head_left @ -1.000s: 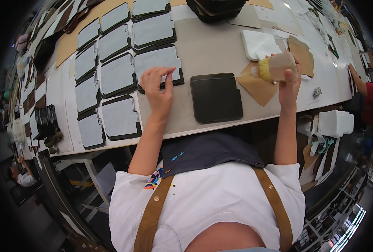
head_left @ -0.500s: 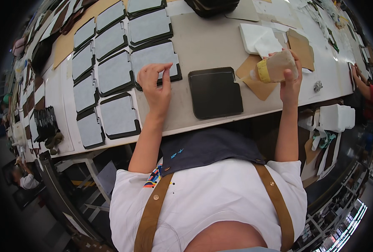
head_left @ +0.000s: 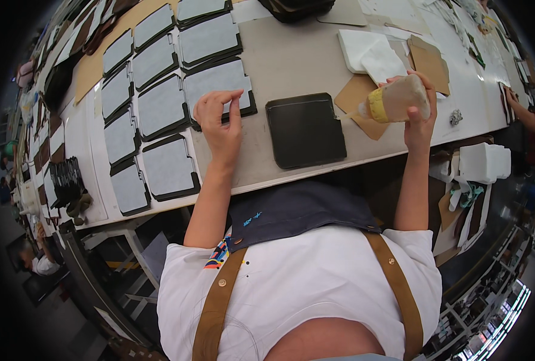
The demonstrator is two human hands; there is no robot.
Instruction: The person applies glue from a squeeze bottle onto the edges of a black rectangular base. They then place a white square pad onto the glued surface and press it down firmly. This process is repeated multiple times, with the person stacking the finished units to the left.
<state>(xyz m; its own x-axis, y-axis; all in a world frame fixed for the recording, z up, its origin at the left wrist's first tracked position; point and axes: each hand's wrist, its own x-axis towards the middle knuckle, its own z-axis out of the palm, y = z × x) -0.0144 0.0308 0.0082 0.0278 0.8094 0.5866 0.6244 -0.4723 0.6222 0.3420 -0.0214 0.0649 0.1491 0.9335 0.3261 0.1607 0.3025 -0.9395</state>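
The right hand (head_left: 421,125) has its fingers clamped around a translucent squeeze bottle (head_left: 404,99) with a yellow band, held up over the right part of the desk (head_left: 291,57), inward from its near edge. The bottle lies over on its side, its long axis running mostly left to right, roughly along that near edge. Its base faces the desk's right end; its narrow nozzle (head_left: 353,114) points left and slightly toward the near edge. The tip comes beside the stepped right side of a dark panel (head_left: 306,132); whether it touches cannot be told.

The panel lies flat close to the desk's near edge, slightly longer from near to far than across, with rounded corners.

The left hand (head_left: 218,120) is raised to the panel's left, thumb and forefinger brought together at the tips, pointing right; whether they pinch anything cannot be made out. Behind it, grey-faced panels with black borders (head_left: 161,105) lie in overlapping columns across the desk's left part.

Under the bottle's nozzle end lies a brown card (head_left: 351,95). Farther from the near edge are a folded white sheet (head_left: 356,51) and, beside it, another brown piece (head_left: 429,65). A black stack (head_left: 297,8) stands toward the far edge.
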